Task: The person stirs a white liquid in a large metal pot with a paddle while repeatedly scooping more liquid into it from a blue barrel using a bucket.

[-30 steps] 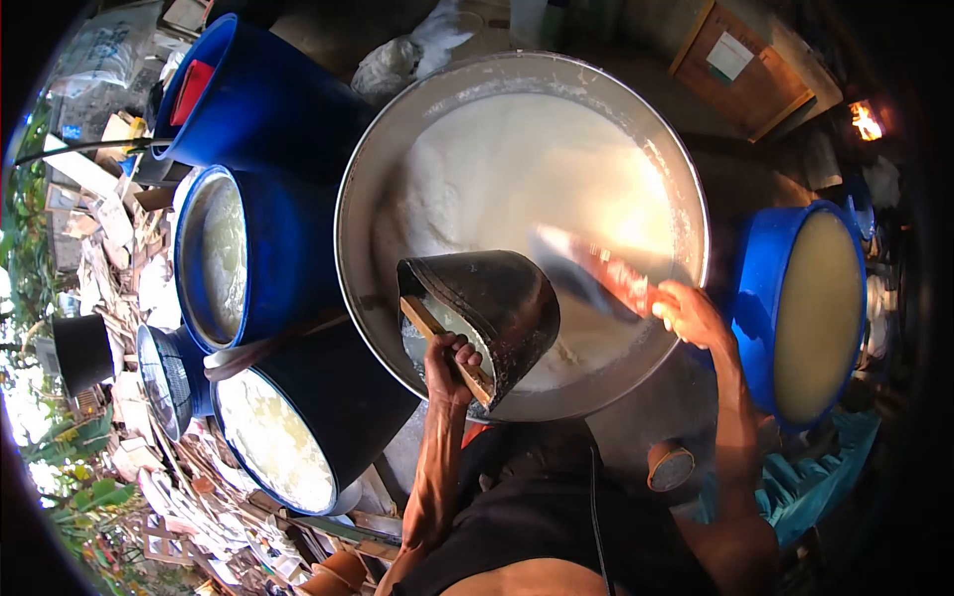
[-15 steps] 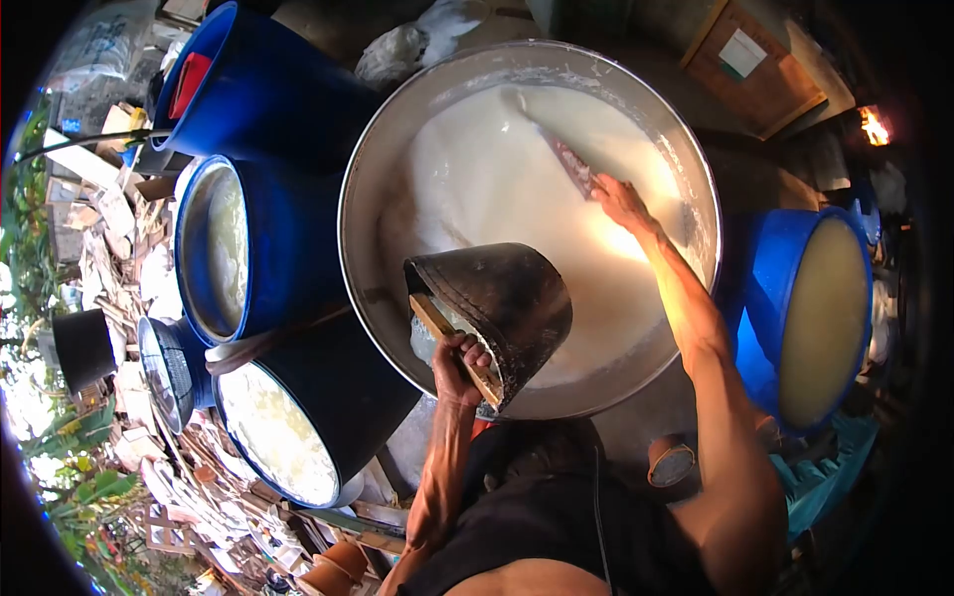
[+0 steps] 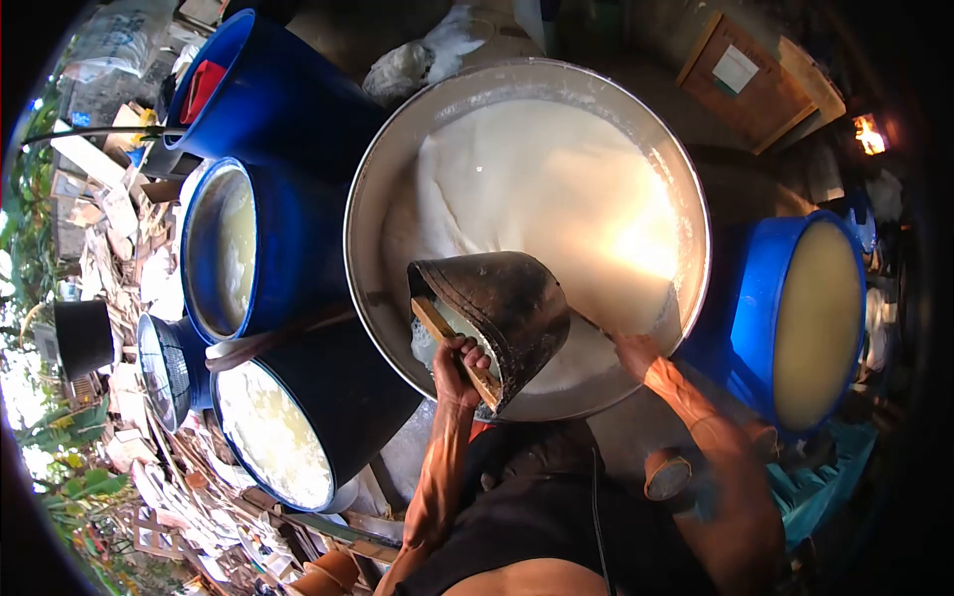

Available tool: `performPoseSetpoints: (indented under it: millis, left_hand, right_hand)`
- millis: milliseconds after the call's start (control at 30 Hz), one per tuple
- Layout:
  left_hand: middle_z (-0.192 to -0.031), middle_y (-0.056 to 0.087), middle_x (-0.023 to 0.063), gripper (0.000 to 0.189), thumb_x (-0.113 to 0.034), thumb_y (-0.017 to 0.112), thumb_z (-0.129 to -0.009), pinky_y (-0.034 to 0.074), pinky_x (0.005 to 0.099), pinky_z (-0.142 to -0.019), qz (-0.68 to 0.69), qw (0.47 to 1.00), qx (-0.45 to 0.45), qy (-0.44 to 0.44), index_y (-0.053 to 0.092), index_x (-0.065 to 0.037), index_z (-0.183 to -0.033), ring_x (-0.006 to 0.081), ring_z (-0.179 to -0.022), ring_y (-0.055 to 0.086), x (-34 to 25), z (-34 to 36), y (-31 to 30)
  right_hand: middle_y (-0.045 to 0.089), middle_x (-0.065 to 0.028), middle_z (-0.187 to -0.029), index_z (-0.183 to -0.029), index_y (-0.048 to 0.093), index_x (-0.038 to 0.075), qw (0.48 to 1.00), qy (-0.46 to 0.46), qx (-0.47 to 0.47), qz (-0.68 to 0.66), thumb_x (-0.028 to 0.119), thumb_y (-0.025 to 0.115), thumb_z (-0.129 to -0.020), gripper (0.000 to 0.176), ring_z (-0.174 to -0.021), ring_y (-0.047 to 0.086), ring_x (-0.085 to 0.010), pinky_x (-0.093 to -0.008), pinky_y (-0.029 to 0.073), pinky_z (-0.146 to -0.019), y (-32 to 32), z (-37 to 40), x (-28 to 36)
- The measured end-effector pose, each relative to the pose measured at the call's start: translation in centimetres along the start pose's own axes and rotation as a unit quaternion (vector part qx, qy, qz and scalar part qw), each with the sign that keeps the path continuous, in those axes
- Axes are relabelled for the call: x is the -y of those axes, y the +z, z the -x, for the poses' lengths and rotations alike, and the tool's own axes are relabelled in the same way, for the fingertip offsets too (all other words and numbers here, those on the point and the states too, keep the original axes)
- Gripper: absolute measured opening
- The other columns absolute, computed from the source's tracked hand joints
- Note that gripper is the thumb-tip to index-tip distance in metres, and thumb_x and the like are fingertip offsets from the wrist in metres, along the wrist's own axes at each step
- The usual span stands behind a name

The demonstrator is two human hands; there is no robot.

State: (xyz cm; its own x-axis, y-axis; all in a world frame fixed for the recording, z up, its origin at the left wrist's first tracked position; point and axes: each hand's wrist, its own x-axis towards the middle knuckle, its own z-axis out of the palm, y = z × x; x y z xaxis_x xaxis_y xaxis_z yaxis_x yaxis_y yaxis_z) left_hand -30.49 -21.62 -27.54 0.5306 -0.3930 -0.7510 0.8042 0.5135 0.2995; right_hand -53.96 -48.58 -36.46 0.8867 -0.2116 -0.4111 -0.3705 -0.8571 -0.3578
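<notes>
A large round metal vat (image 3: 355,189) holds milky white liquid (image 3: 547,189). My left hand (image 3: 460,368) is wrapped around the wooden bar handle (image 3: 429,316) across the mouth of a dark, worn bucket (image 3: 507,298). The bucket is tilted on its side over the near part of the vat, with whitish liquid at its mouth. My right hand (image 3: 638,360) is closed at the vat's near right side, just right of the bucket. From it runs a flat paddle-like tool (image 3: 593,324), seen only as a thin dark edge and mostly hidden behind the bucket.
Blue barrels (image 3: 238,333) with pale contents stand along the left. Another blue barrel (image 3: 740,368) of yellowish liquid is at the right. Beyond it a fire (image 3: 870,135) burns near a wooden box (image 3: 730,74). Scrap wood (image 3: 109,238) lies at the far left.
My right hand has drawn the paddle-like tool from the vat's far side toward me, down beside the bucket. My left hand and the bucket have barely moved.
</notes>
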Motion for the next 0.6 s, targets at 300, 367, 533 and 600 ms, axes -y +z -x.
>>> performPoseSetpoints:
  millis: [300,367,533,600]
  left_hand:
    - [-0.067,0.038,-0.0013,0.014,-0.013,0.056,-0.085,0.037,0.0282,-0.054,-0.008,1.000,-0.012,0.007,0.044,-0.011,-0.077,0.0105,-0.053,0.038,0.0,-0.1,0.1]
    - [-0.067,0.038,-0.0013,0.014,-0.014,0.055,-0.085,0.037,0.0285,-0.054,-0.015,1.000,-0.013,0.010,0.044,-0.011,-0.077,0.0106,-0.053,0.038,-0.1,0.1,0.5]
    - [-0.068,0.038,-0.0013,0.015,-0.014,0.055,-0.085,0.038,0.0292,-0.054,-0.016,0.999,-0.034,0.017,0.043,-0.012,-0.077,0.0109,-0.054,0.039,0.0,0.1,0.8]
    - [-0.069,0.039,-0.0011,0.015,-0.014,0.055,-0.085,0.038,0.0293,-0.054,-0.006,0.999,-0.029,0.013,0.043,-0.012,-0.077,0.0111,-0.054,0.040,-0.1,0.0,0.6]
  right_hand:
    - [0.063,-0.0075,-0.069,-0.102,0.065,0.003,0.909,0.182,0.137,-0.348,0.018,0.064,-0.094,0.017,-0.050,0.058,-0.0169,-0.0351,0.044,-0.043,-19.0,2.9,-1.7]
    - [0.056,-0.0024,-0.067,-0.104,0.063,0.004,0.886,0.207,0.030,-0.414,0.020,0.062,-0.097,0.017,-0.046,0.049,-0.0078,-0.0278,0.036,-0.038,-19.6,0.9,-1.4]
    - [0.056,-0.0052,-0.063,-0.107,0.061,0.007,0.874,0.185,-0.207,-0.398,0.023,0.060,-0.098,0.019,-0.043,0.050,-0.0148,-0.0350,0.039,-0.041,-15.9,-11.1,-4.7]
    - [0.055,-0.0056,-0.063,-0.106,0.060,0.006,0.879,0.171,-0.222,-0.386,0.023,0.061,-0.097,0.019,-0.048,0.053,-0.0160,-0.0360,0.042,-0.044,-14.4,-17.0,-7.0]
